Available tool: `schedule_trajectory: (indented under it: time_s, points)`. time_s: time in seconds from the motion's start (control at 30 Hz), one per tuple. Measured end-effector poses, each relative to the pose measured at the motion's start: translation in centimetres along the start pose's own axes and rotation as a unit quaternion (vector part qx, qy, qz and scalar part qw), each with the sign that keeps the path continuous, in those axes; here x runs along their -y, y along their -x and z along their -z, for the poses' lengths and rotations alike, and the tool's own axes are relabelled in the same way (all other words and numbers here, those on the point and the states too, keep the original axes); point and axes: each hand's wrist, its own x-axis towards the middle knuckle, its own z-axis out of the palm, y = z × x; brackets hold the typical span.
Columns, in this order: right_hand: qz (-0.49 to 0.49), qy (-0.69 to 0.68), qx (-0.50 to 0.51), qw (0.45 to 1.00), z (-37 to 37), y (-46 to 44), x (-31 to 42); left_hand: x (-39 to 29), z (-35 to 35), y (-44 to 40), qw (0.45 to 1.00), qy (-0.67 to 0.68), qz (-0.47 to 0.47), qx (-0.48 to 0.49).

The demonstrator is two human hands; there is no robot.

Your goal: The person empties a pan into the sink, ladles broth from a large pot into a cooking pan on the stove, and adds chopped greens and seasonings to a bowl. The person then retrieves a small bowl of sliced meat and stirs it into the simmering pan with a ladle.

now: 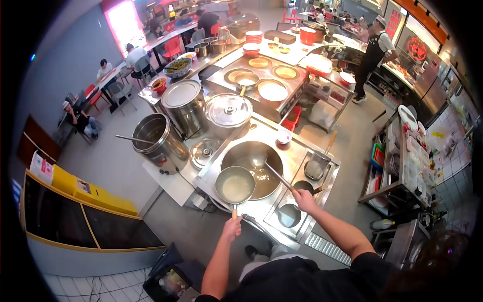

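My left hand (232, 227) is closed round the wooden handle of a small saucepan (235, 184), which holds a pale, cloudy liquid. The saucepan is over the front left edge of a large round steel pot (275, 153) set into the counter. My right hand (304, 200) grips the handle of a long ladle (277, 174), whose bowl end is inside the large pot. Liquid with bright reflections shows in that pot. To its right, a strainer with a wooden handle (318, 165) stands at a well in the steel counter.
Tall steel pots (161, 143) and a lidded pan (228, 109) stand on the left. Beyond are round burners and a pan (245, 80). A small red-and-white bowl (284, 136) sits behind the large pot. A person in an apron (372, 53) stands at the back right.
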Motion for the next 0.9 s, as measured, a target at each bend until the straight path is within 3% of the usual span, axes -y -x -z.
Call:
schedule_trajectory:
  time_s: [0.27, 0.47, 0.67, 0.8, 0.9]
  points:
    - [-0.137, 0.046, 0.056, 0.988, -10.8, -11.8, -2.4, 0.1, 1.8, 5.3, 0.998, 0.029, -0.003, -0.049]
    - [-0.103, 0.071, 0.037, 0.991, -19.6, -18.1, -3.0, 0.5, 2.3, 9.1, 0.993, 0.059, -0.004, -0.106]
    - [-0.172, -0.015, 0.07, 0.982, -26.0, -21.0, -2.4, 0.2, 2.0, 11.5, 0.988, 0.1, -0.019, -0.116]
    - [-0.191, -0.124, 0.132, 0.965, -23.9, -19.8, 0.3, 0.0, 2.0, 10.8, 0.986, 0.107, -0.02, -0.127]
    - [-0.158, -0.037, 0.127, 0.979, -20.1, -17.1, 2.4, -0.1, 1.9, 10.1, 0.987, 0.106, -0.023, -0.119]
